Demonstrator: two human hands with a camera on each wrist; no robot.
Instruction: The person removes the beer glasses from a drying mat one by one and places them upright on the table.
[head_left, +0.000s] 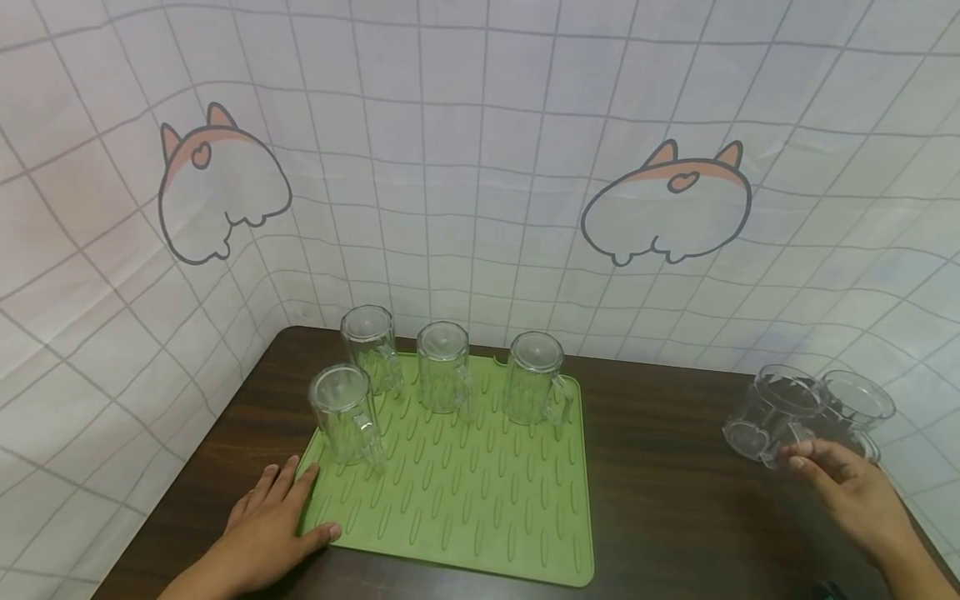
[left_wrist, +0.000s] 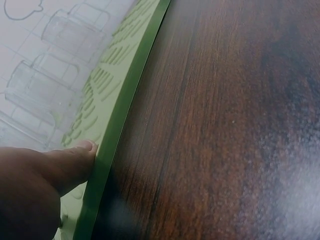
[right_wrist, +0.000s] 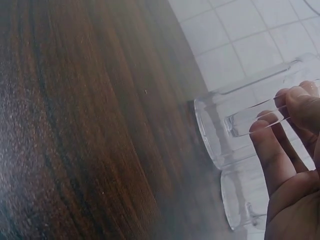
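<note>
At the table's right side, my right hand (head_left: 851, 492) grips the handle of a clear glass mug (head_left: 742, 425). In the right wrist view, thumb and fingers close around the handle of that mug (right_wrist: 212, 132), whose base is at the dark table. A second glass mug (head_left: 862, 400) stands just beside it, partly hidden. My left hand (head_left: 262, 533) rests with spread fingers at the near left corner of a green ridged mat (head_left: 480, 500). The left wrist view has the left thumb (left_wrist: 75, 160) on the mat's rim. Several mugs (head_left: 442, 367) stand upside down on the mat.
The dark wooden table (head_left: 660, 500) extends between the mat and the two right-hand mugs. A white gridded cloth (head_left: 510, 208) with dog drawings surrounds the back and sides. A small dark object (head_left: 828, 590) lies at the bottom right edge.
</note>
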